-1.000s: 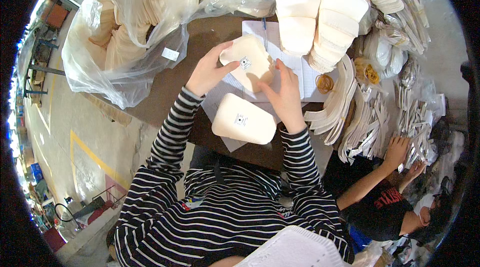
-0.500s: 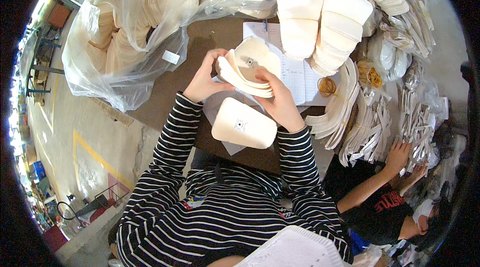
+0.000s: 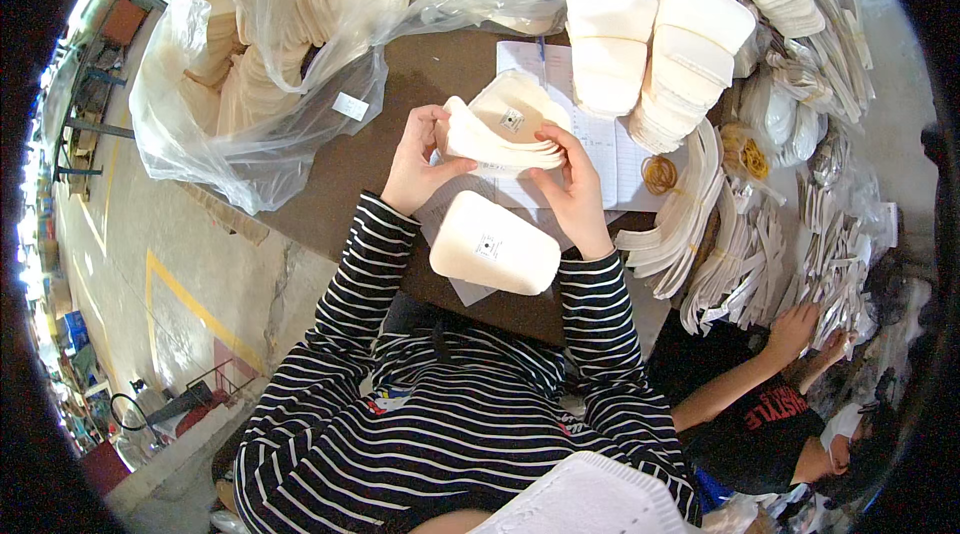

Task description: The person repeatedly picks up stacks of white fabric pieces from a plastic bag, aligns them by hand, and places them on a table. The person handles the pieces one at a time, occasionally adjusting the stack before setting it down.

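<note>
Above the table I hold a small stack of curved cream-coloured pads (image 3: 490,146) between both hands. My left hand (image 3: 415,162) is closed on the stack's left end, fingers behind and thumb at the near side. At the right end, my right hand (image 3: 578,189) grips the fanned edges between fingers and thumb. Behind the bent layers stands a pad face (image 3: 511,119) with a small dark printed mark. Just nearer to me lies another cream pad (image 3: 495,246), printed side up; whether more lie under it I cannot tell.
An open notebook (image 3: 620,169) and a pen lie beyond my hands. Tall pad stacks (image 3: 612,44) stand at the back right, beside rubber bands (image 3: 660,174) and bundled strips (image 3: 690,214). A clear plastic bag (image 3: 270,159) of pads fills the far left. At right, a co-worker's hands (image 3: 795,332) touch strips.
My right fingers have shifted from the pad's inner face to the stack's right edge. The layers now look more bent and fanned. The view has shifted slightly.
</note>
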Demonstrator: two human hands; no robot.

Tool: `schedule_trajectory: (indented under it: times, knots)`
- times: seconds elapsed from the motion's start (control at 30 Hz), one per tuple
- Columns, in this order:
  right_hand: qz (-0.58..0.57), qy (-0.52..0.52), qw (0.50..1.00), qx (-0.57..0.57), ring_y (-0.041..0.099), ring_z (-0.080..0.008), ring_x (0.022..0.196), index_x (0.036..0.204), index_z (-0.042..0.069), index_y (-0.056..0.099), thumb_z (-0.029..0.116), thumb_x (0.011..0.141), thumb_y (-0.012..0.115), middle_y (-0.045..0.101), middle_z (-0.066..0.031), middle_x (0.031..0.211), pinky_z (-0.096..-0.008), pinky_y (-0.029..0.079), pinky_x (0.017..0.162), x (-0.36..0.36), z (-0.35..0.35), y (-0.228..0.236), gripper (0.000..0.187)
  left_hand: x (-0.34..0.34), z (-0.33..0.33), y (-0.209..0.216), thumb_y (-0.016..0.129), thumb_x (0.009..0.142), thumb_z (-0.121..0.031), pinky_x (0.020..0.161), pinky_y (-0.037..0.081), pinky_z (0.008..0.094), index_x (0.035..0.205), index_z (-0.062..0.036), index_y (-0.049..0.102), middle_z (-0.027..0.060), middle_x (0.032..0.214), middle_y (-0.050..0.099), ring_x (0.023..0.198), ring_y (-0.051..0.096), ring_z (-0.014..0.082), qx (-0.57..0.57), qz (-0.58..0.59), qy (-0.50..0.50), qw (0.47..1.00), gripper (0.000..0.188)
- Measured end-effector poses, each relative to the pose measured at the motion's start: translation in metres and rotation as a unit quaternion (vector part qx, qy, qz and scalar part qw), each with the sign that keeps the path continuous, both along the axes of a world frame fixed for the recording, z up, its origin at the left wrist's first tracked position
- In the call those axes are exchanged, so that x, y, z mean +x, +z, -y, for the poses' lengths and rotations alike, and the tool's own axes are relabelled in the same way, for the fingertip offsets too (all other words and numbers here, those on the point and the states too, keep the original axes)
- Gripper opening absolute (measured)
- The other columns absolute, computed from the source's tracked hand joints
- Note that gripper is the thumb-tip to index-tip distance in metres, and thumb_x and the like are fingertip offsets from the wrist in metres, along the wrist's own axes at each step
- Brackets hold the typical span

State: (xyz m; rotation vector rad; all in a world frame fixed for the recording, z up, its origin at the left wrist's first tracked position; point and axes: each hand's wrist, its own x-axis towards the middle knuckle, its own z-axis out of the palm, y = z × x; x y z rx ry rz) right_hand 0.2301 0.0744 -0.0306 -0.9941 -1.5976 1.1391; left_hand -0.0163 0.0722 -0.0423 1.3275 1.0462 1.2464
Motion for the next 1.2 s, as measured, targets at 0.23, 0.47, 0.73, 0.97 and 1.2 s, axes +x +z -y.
schedule_trajectory:
  times: [0.23, 0.47, 0.73, 0.97, 1.2]
  knots:
    - [-0.031, -0.035, 0.999, -0.021, 0.057, -0.0191, 0.112, 0.132, 0.003, 0.054, -0.003, 0.080, 0.072, 0.059, -0.0107, 0.122, -0.0302, 0.046, 0.095, -0.006, 0.003, 0.001, 0.056, -0.003, 0.006, -0.007, 0.080, 0.076, 0.004, 0.094, 0.048, 0.0300, 0.122, -0.0036, 0.049, 0.0069, 0.119, 0.056, 0.109, 0.057, 0.0144, -0.033, 0.009, 0.026, 0.999, 0.056]
    - [0.028, -0.004, 1.000, -0.012, 0.054, -0.0173, 0.117, 0.137, 0.004, 0.051, -0.004, 0.081, 0.073, 0.056, -0.0082, 0.128, -0.0317, 0.044, 0.101, -0.001, 0.003, 0.007, 0.061, 0.004, 0.011, 0.010, 0.075, 0.083, 0.001, 0.088, 0.051, 0.0271, 0.111, 0.0048, 0.065, 0.0081, 0.116, 0.062, 0.103, 0.061, 0.0119, -0.017, 0.031, 0.071, 0.997, 0.030]
    - [0.140, 0.015, 0.988, 0.061, 0.055, -0.0264, 0.121, 0.136, 0.005, 0.052, 0.001, 0.079, 0.074, 0.057, -0.0149, 0.130, -0.0349, 0.044, 0.101, -0.001, 0.004, 0.017, 0.062, -0.008, 0.016, -0.009, 0.073, 0.086, -0.004, 0.095, 0.049, 0.0286, 0.134, 0.0056, 0.054, 0.0157, 0.127, 0.060, 0.112, 0.060, 0.0171, -0.037, -0.068, 0.074, 0.994, 0.052]
    - [0.192, 0.036, 0.967, 0.160, 0.046, -0.0362, 0.133, 0.141, 0.007, 0.048, -0.006, 0.079, 0.066, 0.049, -0.0203, 0.139, -0.0430, 0.036, 0.112, -0.005, 0.010, 0.029, 0.066, -0.008, 0.020, 0.002, 0.077, 0.077, -0.002, 0.102, 0.041, 0.0339, 0.139, -0.0023, 0.043, 0.0091, 0.113, 0.055, 0.109, 0.055, 0.0219, 0.025, -0.112, -0.005, 0.993, 0.070]
    - [0.078, 0.034, 0.990, 0.112, 0.037, -0.0357, 0.139, 0.145, 0.008, 0.044, -0.005, 0.085, 0.059, 0.040, -0.0205, 0.146, -0.0405, 0.031, 0.115, -0.008, 0.003, 0.009, 0.063, -0.005, 0.008, -0.005, 0.066, 0.077, 0.008, 0.103, 0.038, 0.0309, 0.131, -0.0039, 0.044, 0.0040, 0.117, 0.052, 0.112, 0.051, 0.0155, 0.011, 0.030, -0.007, 0.999, 0.059]
